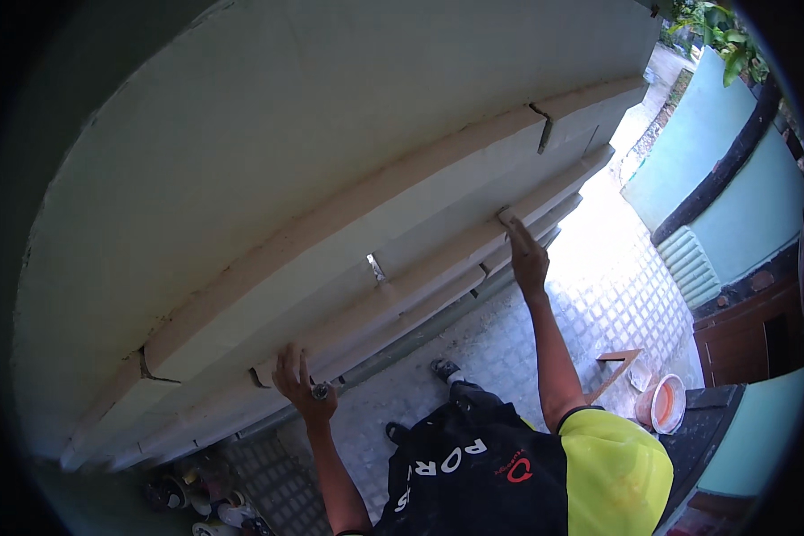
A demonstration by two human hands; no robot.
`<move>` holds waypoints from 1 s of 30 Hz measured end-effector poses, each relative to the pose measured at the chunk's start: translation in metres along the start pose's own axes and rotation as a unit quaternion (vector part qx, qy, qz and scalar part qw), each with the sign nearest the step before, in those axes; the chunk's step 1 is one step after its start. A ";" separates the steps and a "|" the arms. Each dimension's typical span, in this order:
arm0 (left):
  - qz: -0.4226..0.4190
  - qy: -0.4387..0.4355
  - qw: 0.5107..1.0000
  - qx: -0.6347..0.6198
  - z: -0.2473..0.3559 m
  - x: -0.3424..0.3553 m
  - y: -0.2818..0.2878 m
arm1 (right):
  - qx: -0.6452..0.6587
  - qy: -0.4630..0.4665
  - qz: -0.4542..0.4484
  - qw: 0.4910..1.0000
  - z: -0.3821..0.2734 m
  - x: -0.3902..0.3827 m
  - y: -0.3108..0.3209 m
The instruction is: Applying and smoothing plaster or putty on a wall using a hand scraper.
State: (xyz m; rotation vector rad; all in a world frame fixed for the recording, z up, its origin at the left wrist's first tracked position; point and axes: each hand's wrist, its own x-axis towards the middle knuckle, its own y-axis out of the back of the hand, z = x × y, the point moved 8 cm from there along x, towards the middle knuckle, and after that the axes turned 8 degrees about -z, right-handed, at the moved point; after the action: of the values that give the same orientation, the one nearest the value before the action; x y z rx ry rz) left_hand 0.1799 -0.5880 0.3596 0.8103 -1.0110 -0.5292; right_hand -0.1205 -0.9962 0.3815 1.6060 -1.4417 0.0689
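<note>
A pale, stepped wall [330,237] with long horizontal ledges fills the upper left and middle. My left hand [304,386] rests on a lower ledge [366,317], fingers stretched out and apart. A shiny round thing, perhaps a ring, shows at the base of its fingers. Farther right along the same ledge, my right arm reaches up. There my right hand [529,255] has its fingers closed at a small pale block [506,216] pressed against the ledge. The fingers partly cover that block, so its kind is unclear.
Dark gaps [156,368] break the ledges. On the patterned paving [590,308] at right lie an angled wooden piece [623,364] and a white bucket [677,404] with orange inside. Several cluttered containers [228,511] stand at lower left. A turquoise wall [759,201] borders the right.
</note>
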 end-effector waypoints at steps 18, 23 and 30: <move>0.010 0.045 0.999 0.015 -0.004 -0.009 -0.004 | 0.192 -0.099 -0.024 0.976 -0.003 -0.074 -0.041; 0.008 0.017 1.000 -0.010 0.009 0.011 -0.015 | -0.052 -0.053 -0.110 0.991 0.105 -0.161 -0.114; 0.030 0.011 0.999 -0.027 -0.001 -0.008 0.005 | 0.511 -0.406 -0.120 0.748 0.011 -0.130 -0.147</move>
State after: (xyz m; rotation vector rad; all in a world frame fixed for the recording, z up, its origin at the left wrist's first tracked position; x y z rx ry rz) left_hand 0.1771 -0.5788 0.3590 0.7342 -0.9941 -0.4932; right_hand -0.0482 -0.9266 0.2121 2.9872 -1.9778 -0.0035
